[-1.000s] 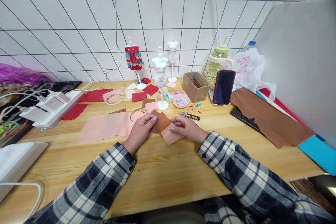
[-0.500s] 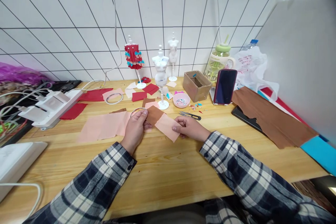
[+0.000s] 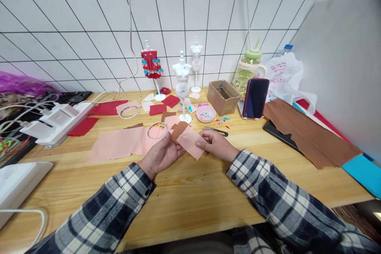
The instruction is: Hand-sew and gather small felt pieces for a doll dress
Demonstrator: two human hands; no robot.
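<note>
Both my hands hold small fabric pieces a little above the wooden table (image 3: 184,190). My left hand (image 3: 162,154) is palm up, its fingers curled under a small brown fabric piece (image 3: 178,129). My right hand (image 3: 216,145) pinches the right edge of a small pink fabric piece (image 3: 190,141), which overlaps the brown one. A metal ring (image 3: 157,131) lies on a larger pink fabric sheet (image 3: 119,143) just beyond my left hand. Small black snips (image 3: 216,130) lie just behind my right hand.
Three small white mannequins (image 3: 182,83) stand at the back, one in a red dress (image 3: 151,64). A pink bowl (image 3: 205,113), cardboard box (image 3: 222,97), propped phone (image 3: 255,98) and green-lidded jar (image 3: 247,71) sit right of them. Brown fabric (image 3: 309,133) lies at right, a power strip (image 3: 56,121) at left.
My left hand turned palm up and slid under the pieces. The brown and pink pieces were drawn closer together and lifted, the pink one now overlapping the brown.
</note>
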